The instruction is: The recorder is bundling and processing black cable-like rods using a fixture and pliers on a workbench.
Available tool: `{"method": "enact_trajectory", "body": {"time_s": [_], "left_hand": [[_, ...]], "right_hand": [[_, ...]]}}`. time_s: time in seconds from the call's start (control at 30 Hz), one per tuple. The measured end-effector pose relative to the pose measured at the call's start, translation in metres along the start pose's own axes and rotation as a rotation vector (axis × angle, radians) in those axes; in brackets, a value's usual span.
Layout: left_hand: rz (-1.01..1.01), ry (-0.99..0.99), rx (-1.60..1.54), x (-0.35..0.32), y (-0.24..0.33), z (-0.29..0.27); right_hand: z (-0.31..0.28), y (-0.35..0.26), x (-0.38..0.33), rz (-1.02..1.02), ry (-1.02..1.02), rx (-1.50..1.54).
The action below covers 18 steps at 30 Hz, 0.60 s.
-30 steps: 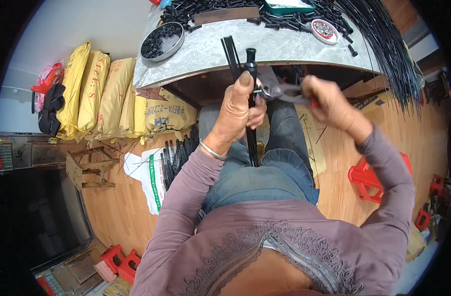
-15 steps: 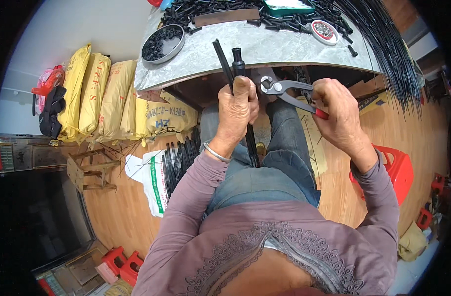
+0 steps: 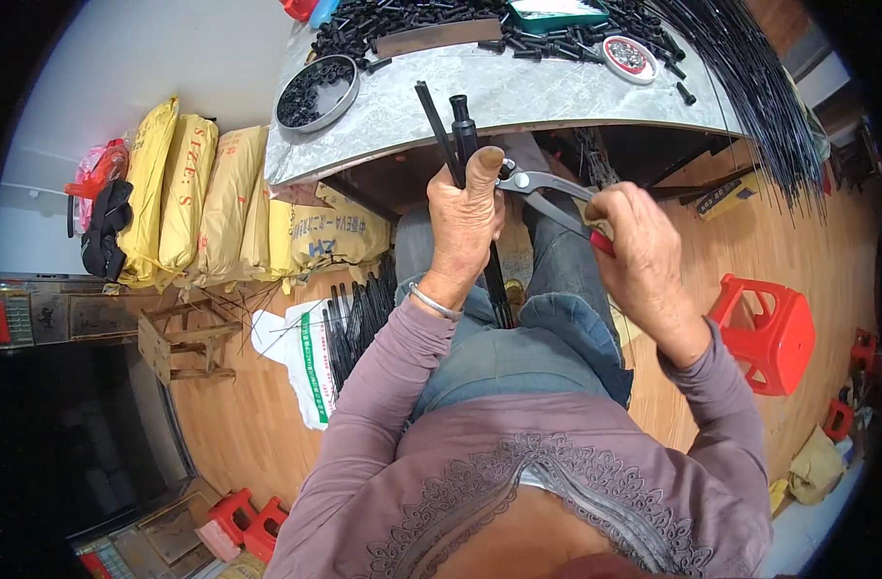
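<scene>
Gripping two thin black rods (image 3: 460,145) upright in a closed fist, the left hand (image 3: 467,217) sits above the lap, just below the tabletop (image 3: 518,92) edge; the rods are matte and straight, one a plain strip, the other ending in a rounder, thicker tip, and they run on down past the wrist between the knees. The right hand (image 3: 643,256) has its grip wrapped around the red-sleeved handles of one pair of grey metal pliers (image 3: 547,188), whose jaws reach to the rods at the left thumb; whether they bite is too small to tell. A thin metal bangle (image 3: 433,302) rings the left wrist. The tabletop is a pale, speckled curved slab carrying a heap of short black parts (image 3: 383,19), one round tin (image 3: 316,92) full of small black rings, a smaller round lid (image 3: 626,55), and a sheaf of long black wires (image 3: 749,77) fanning off its right edge. On the wooden floor lean four plump yellow sacks (image 3: 185,193), a bundle of black rods (image 3: 359,314) on a white bag, and one red plastic stool (image 3: 764,333).
</scene>
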<state>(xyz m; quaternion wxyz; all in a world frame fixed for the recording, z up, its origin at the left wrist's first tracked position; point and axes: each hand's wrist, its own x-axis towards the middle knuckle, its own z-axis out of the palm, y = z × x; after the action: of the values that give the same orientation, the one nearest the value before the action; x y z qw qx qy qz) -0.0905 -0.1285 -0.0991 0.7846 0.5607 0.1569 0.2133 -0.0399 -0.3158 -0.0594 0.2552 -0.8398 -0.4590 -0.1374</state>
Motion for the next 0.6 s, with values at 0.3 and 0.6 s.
{"method": "enact_trajectory", "body": {"time_s": [0.3,0.6], "left_hand": [[-0.042,0.043,-0.017,0.005,-0.002,0.005],[-0.027,0.036,-0.005,0.008,-0.006,0.003]], "right_hand": [[0.031,-0.017,-0.023,0.217,0.090,0.225],[0.057,-0.014,-0.032,0.321,0.096,0.342]]}}
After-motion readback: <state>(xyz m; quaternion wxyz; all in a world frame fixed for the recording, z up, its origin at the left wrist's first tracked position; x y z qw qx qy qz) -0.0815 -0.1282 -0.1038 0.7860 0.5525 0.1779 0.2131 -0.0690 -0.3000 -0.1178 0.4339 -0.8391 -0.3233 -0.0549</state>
